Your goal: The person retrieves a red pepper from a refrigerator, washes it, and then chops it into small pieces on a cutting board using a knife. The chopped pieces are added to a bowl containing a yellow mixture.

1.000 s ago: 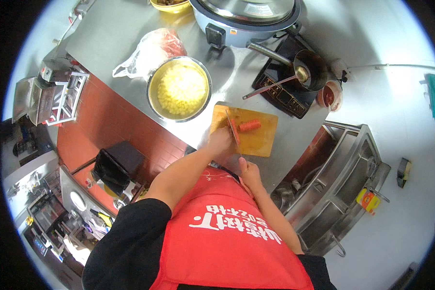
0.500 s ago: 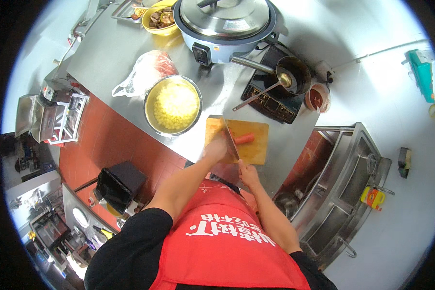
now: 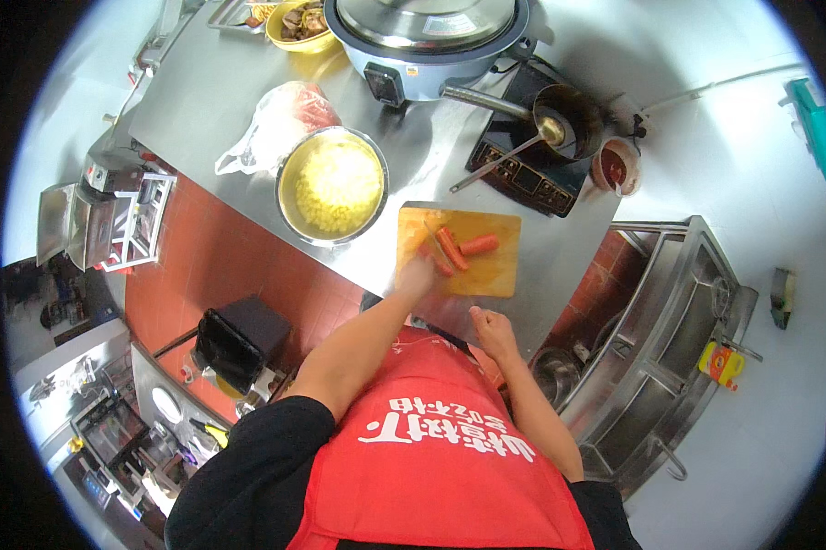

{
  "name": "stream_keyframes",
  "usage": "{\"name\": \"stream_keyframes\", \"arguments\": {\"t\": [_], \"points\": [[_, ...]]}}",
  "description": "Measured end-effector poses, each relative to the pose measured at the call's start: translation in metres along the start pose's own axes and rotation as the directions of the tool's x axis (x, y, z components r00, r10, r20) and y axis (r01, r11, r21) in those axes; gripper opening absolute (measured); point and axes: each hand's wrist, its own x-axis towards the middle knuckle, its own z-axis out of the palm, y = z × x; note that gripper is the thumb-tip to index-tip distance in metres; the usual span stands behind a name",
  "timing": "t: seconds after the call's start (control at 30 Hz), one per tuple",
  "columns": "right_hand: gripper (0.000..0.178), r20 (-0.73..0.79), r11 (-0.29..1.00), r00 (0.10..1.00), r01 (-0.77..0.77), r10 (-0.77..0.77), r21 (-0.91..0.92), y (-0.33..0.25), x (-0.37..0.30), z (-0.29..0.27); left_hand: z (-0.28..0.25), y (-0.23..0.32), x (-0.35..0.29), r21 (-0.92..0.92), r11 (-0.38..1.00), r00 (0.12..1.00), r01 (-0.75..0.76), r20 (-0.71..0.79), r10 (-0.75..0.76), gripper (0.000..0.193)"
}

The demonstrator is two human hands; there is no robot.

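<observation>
On a yellow cutting board (image 3: 495,280) lie several orange carrot pieces (image 3: 479,245), some long and apart from one another. My left hand (image 3: 417,276), slightly blurred, is at the board's left side, its fingers closed on a carrot piece (image 3: 443,269). My right hand (image 3: 494,332) is a closed fist just off the board's near edge, around the knife's handle. The knife's blade can hardly be made out, seemingly edge-on among the carrot.
Left of the board stands a metal pot (image 3: 383,203) of pale yellow cubes, beside a plastic bag (image 3: 262,133). Behind are a large rice cooker (image 3: 431,69) and a yellow bowl (image 3: 314,44). A pan (image 3: 585,137) with a ladle (image 3: 505,165) sits on an induction cooker (image 3: 514,183). A sink (image 3: 674,357) stands right.
The broad side of the knife's blade no longer shows. More separate carrot pieces appear on the board. My right hand has shifted slightly right, still closed; the whole view has shifted a little.
</observation>
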Motion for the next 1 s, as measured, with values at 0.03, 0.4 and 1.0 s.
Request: {"name": "stream_keyframes", "arguments": {"t": [0.03,0.4,1.0], "points": [[0.065,0.003,1.000,1.000,0.010,-0.010,-0.028,-0.001,-0.002,-0.001,0.000,-0.003,0.000,-0.020,1.000,1.000,-0.013,-0.028,0.012,0.066],[0.070,0.072,0.943,0.997,0.019,0.005,-0.332,-0.015,-0.003,-0.022,0.001,-0.003,-0.001,-0.119,0.989,0.992,0.088,-0.080,-0.098,0.030],[0.064,0.179,0.991,0.983,0.067,-0.046,-0.114,0.031,0.052,-0.023,0.019,0.010,-0.006,-0.083,0.975,0.970,0.206,-0.114,-0.215,0.040]]}}
